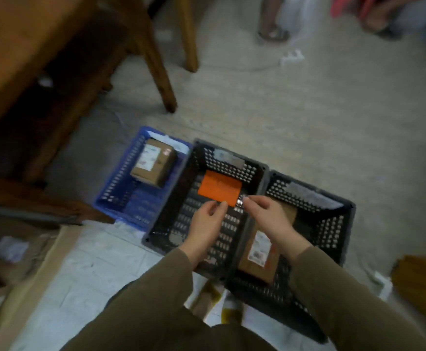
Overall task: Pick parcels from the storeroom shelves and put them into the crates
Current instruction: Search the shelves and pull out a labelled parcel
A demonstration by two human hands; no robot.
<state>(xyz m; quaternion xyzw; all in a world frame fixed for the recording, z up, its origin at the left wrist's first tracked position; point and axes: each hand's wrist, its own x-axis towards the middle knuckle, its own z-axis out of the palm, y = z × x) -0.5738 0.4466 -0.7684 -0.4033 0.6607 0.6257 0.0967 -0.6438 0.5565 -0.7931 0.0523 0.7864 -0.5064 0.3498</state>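
A: While both hands are over the crates, what's around them?

B: Wooden table (pixel 29 46) top left. Its legs (pixel 156 62) slant down to the floor just behind the crates. Someone else's sandalled foot (pixel 274 34) at the top edge, with a white scrap (pixel 293 55) on the floor near it. Cardboard sheet (pixel 29 274) lower left, white sheet (pixel 92 262) under the crates. There's a brownish thing (pixel 419 274) at the right edge, too blurred to name.

A: Anything in the way?

B: The right sleeve (pixel 333 287) crosses the right black crate (pixel 346 224) and covers part of the brown parcel (pixel 260 254) in it.

A: Crates and contents, quick.

B: Three in a row, sides touching. The blue crate (pixel 120 188) on the left holds a brown box (pixel 153 162) with a white label, at its far end. The middle black crate (pixel 171 188) has the orange parcel (pixel 219 187) towards its far end; can't tell if it's lying on the bottom or held just above it. In the right black crate the brown parcel, also labelled, lies along the left wall.

A: Hands?

B: Left hand (pixel 206 224) has thumb and forefinger together, pinching the orange parcel's near edge. Right hand (pixel 267 216) has fingers curled, tips at the parcel's near right corner. Too much blur there, so I can't tell whether they clamp it or just touch it.
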